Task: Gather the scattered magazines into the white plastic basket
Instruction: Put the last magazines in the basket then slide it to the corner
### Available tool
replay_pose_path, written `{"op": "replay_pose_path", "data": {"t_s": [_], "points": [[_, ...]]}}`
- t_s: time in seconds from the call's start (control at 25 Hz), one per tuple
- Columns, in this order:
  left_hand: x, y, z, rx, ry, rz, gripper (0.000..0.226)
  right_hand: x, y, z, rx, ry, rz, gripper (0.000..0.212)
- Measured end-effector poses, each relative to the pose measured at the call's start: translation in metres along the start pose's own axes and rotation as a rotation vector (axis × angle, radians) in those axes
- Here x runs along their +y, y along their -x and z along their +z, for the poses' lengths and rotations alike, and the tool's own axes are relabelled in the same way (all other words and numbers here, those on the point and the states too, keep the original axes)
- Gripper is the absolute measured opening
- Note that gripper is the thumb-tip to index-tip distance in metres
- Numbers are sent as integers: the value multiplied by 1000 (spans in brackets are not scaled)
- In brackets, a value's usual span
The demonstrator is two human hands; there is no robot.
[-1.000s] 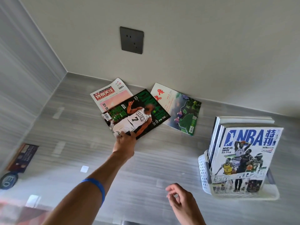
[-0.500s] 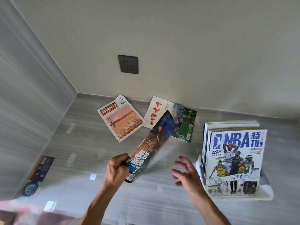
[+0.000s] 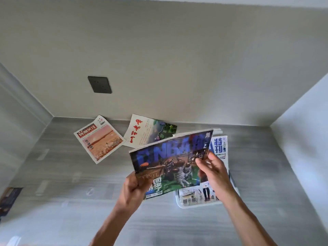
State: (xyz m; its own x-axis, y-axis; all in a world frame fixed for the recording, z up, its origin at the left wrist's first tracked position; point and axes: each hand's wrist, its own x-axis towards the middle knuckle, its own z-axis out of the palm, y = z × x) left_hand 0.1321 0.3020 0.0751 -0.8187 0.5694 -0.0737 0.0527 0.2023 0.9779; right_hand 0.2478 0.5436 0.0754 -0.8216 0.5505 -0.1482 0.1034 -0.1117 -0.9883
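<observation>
The left hand (image 3: 132, 189) and right hand (image 3: 212, 170) are each holding a grip on the NBA magazine (image 3: 170, 160). It is hanging tilted before the white basket (image 3: 183, 205).

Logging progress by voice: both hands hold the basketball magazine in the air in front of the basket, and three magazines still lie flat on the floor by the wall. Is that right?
Not quite. The head view shows two on the floor: the red-titled magazine and the white-and-green magazine. Left hand and right hand do hold the basketball magazine before the white basket.

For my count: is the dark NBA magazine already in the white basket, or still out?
Still out. Left hand and right hand hold the dark NBA magazine in the air, in front of the white basket.
</observation>
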Motion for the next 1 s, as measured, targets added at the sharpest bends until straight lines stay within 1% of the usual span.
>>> {"op": "replay_pose_path", "data": {"t_s": [0.08, 0.12, 0.16, 0.2, 0.24, 0.28, 0.4, 0.48, 0.52, 0.56, 0.6, 0.64, 0.68, 0.72, 0.76, 0.8, 0.88, 1.0], "points": [[13, -15, 51, 53, -56, 63, 29, -10, -1, -39, 112, -18, -21, 12], [18, -24, 74, 53, -93, 93, 27, -12, -3, -58, 168, -21, -21, 13], [21, -34, 94, 48, -159, 99, 25, -13, -6, -76, 212, -9, -8, 13], [21, -43, 110, 51, -274, 78, 24, -12, -9, -90, 243, 12, 12, 14], [18, -51, 122, 55, -385, 39, 24, -7, -12, -103, 259, 39, 42, 15], [13, -56, 129, 51, -446, -29, 24, 1, -15, -112, 261, 72, 85, 15], [-8, -56, 141, 1, -410, -284, 16, 37, -16, -121, 217, 182, 237, 12], [-22, -51, 143, 20, -462, -303, 10, 56, -17, -119, 199, 196, 286, 12], [-27, -51, 142, 29, -514, -296, 5, 60, -18, -117, 212, 206, 289, 8], [-30, -52, 141, 27, -589, -284, 3, 62, -18, -115, 243, 265, 267, 5], [-30, -53, 140, 23, -677, -289, 11, 61, -17, -112, 324, 404, 222, 17], [-31, -55, 137, 25, -746, -292, 20, 60, -15, -109, 425, 560, 130, 28], [-32, -55, 132, 33, -754, -302, 25, 58, -13, -99, 493, 664, -18, 34], [-36, -55, 124, 29, -722, -308, 25, 55, -11, -85, 479, 675, -173, 37], [-37, -52, 113, 30, -672, -326, 22, 51, -7, -65, 384, 661, -294, 38], [-41, -49, 100, 50, -643, -340, 16, 48, -3, -42, 254, 624, -365, 36], [-54, -41, 64, 137, -609, -403, 9, 43, 3, 10, 34, 498, -348, 31], [-74, -40, 6, 263, -540, -526, 12, 53, 6, 71, -166, 400, -218, 27]]}}
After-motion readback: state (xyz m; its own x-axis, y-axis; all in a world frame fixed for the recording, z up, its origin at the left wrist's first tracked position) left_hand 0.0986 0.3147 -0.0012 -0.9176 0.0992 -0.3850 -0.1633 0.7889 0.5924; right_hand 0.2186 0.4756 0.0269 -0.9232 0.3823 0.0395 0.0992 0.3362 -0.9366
